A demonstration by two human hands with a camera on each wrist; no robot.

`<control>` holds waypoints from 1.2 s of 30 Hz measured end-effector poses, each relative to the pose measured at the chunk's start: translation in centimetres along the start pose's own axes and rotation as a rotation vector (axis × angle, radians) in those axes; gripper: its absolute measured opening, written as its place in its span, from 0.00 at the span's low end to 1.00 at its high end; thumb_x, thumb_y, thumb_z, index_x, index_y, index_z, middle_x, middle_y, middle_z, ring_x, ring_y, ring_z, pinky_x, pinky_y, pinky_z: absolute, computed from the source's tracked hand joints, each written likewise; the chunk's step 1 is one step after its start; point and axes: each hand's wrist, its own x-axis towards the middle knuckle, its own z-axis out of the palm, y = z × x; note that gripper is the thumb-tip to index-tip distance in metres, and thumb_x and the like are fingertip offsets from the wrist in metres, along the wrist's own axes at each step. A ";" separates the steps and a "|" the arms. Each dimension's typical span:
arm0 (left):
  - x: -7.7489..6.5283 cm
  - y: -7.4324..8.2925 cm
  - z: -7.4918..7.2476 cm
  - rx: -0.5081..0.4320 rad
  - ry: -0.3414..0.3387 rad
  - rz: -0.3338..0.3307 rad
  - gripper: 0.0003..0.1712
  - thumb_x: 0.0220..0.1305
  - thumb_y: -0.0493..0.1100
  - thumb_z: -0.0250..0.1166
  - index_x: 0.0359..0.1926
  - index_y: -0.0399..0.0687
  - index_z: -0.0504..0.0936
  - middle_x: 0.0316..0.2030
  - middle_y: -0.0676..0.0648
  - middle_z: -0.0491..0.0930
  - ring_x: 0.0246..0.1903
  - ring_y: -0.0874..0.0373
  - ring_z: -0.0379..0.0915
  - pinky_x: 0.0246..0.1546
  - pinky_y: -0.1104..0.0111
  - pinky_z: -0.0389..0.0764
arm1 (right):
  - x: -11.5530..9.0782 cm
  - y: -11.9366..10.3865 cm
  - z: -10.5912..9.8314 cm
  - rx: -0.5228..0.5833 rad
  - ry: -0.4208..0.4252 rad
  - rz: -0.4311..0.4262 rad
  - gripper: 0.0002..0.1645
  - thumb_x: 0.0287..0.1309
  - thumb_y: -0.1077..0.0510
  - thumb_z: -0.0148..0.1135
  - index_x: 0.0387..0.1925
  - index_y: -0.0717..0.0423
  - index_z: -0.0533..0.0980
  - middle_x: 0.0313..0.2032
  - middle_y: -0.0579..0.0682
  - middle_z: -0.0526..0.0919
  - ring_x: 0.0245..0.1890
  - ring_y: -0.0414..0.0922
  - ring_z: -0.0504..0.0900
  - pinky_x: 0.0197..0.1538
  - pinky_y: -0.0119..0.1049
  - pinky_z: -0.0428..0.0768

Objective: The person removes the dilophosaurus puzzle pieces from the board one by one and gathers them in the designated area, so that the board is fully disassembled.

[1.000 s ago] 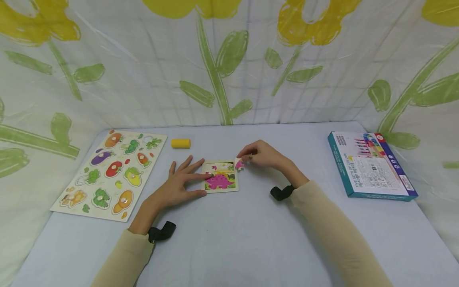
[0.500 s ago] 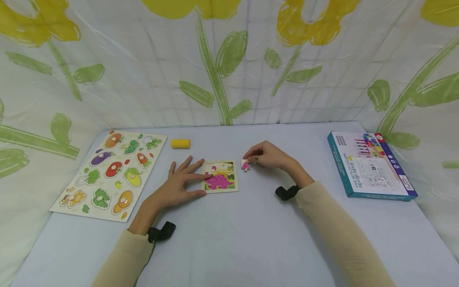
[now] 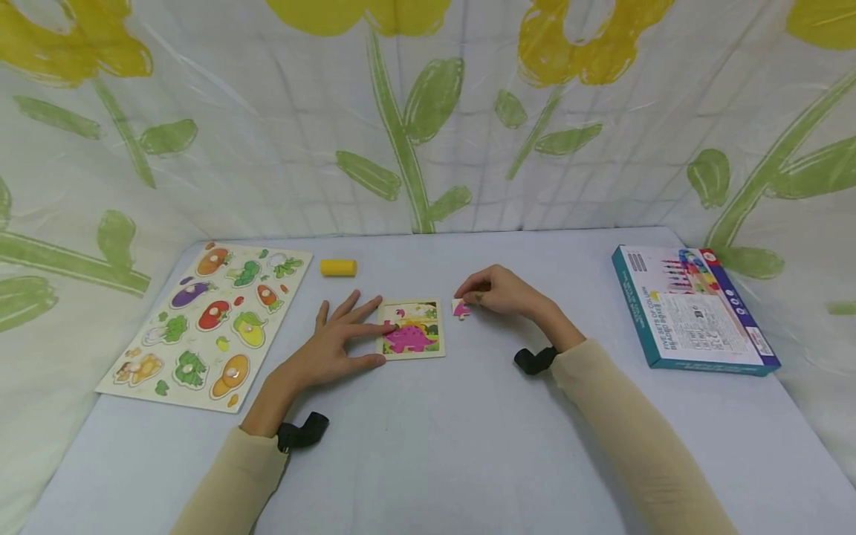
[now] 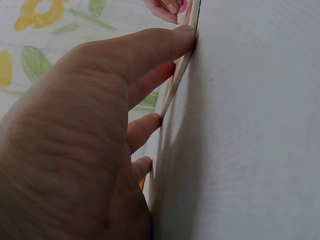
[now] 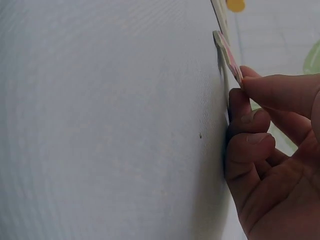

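A small square jigsaw puzzle (image 3: 411,342) with a pink dinosaur and a pale frame lies mid-table. My left hand (image 3: 332,343) spreads its fingers over the puzzle's left side; in the left wrist view the thumb (image 4: 170,44) touches the frame's edge. To the right of the frame, my right hand (image 3: 501,291) pinches a pink-and-white puzzle piece (image 3: 459,307) between thumb and finger. The right wrist view shows that piece (image 5: 229,59) tilted just off the tabletop, its other fingers curled beneath. Part of the puzzle's left edge is hidden by my left fingers.
A vegetable peg board (image 3: 221,319) lies at the left. Behind the puzzle is a yellow cylinder (image 3: 337,267). A teal-edged box (image 3: 695,308) lies at the right. A flower-printed curtain (image 3: 267,148) hangs behind the table.
My right hand has moved a little to the right with the puzzle piece, away from the frame, and then stayed nearly still. The left hand has not moved.
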 end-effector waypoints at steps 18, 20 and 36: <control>0.0 0.2 -0.2 -0.003 -0.010 -0.003 0.30 0.66 0.59 0.72 0.68 0.67 0.83 0.84 0.50 0.57 0.87 0.39 0.32 0.77 0.28 0.22 | -0.2 -0.3 0.0 -0.012 0.013 -0.019 0.12 0.74 0.59 0.62 0.50 0.50 0.89 0.49 0.49 0.92 0.49 0.46 0.84 0.56 0.40 0.80; 0.0 0.1 -0.2 -0.004 -0.009 -0.003 0.30 0.66 0.59 0.72 0.68 0.67 0.83 0.85 0.50 0.56 0.87 0.40 0.32 0.77 0.28 0.22 | -0.2 -0.3 0.0 -0.010 0.020 -0.010 0.12 0.74 0.58 0.62 0.50 0.50 0.89 0.49 0.49 0.92 0.49 0.46 0.84 0.56 0.40 0.80; 0.0 0.1 -0.1 -0.013 -0.014 -0.004 0.29 0.65 0.59 0.72 0.67 0.67 0.83 0.85 0.51 0.56 0.87 0.39 0.32 0.77 0.28 0.21 | 0.4 -0.8 0.6 -0.008 0.048 -0.044 0.13 0.74 0.58 0.62 0.52 0.52 0.88 0.52 0.50 0.91 0.44 0.43 0.82 0.47 0.35 0.80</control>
